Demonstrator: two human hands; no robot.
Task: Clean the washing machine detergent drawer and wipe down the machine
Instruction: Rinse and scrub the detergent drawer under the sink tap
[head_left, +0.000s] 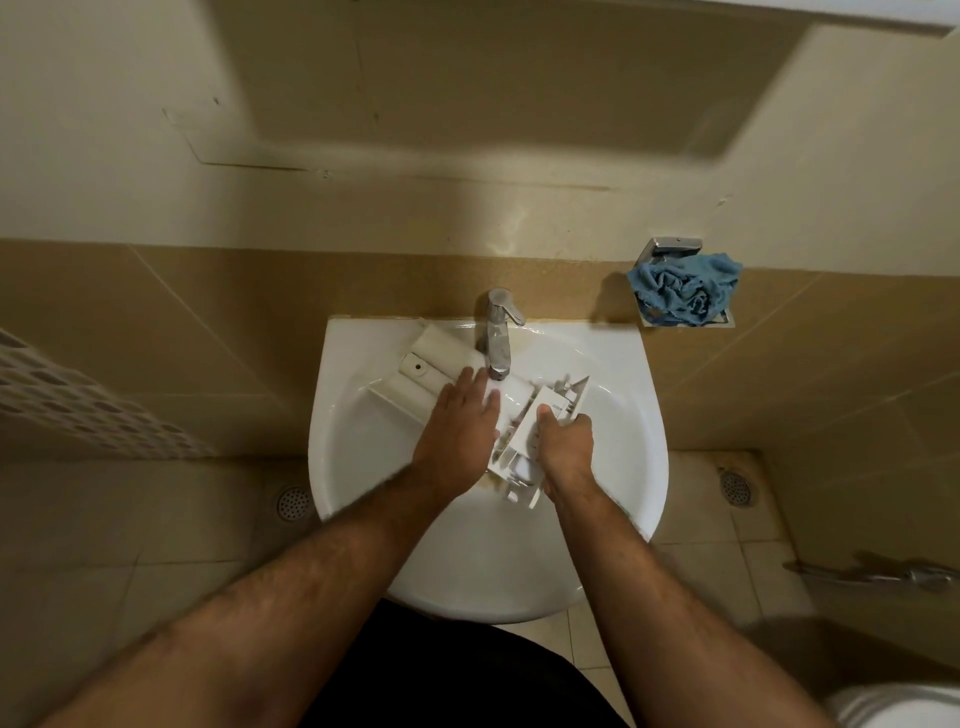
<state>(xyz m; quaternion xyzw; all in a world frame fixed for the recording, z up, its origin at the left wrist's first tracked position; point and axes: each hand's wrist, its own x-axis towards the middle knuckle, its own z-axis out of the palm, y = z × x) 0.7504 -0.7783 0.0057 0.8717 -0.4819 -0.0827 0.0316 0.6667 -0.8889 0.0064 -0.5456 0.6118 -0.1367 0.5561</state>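
**Q:** What do the hands do here?

**A:** The right hand (565, 446) curls round one long edge of the detergent drawer (530, 431), thumb on top, tilting it over the basin of the sink (628, 415). The left hand (457, 431) lies flat, fingers straight, against the drawer's other side, just below the tap (497, 332).

**Q:** How will the drawer likely handle?

**A:** It appears to be light, stiff white moulded plastic with thin ribs and partitions. When wet it is probably slippery, and the thin walls could crack if twisted; the solid outer rail held at present seems the safest grip.

**Q:** What surrounds it?

**A:** A second white plastic piece (434, 358), smooth and boxy, leans on the sink's rear left rim. The sink is glossy ceramic; the tap is polished metal. A soft, crumpled blue cloth (684, 292) sits in a wall-mounted metal holder (672, 249), well apart to the right. Behind are matt beige tiles.
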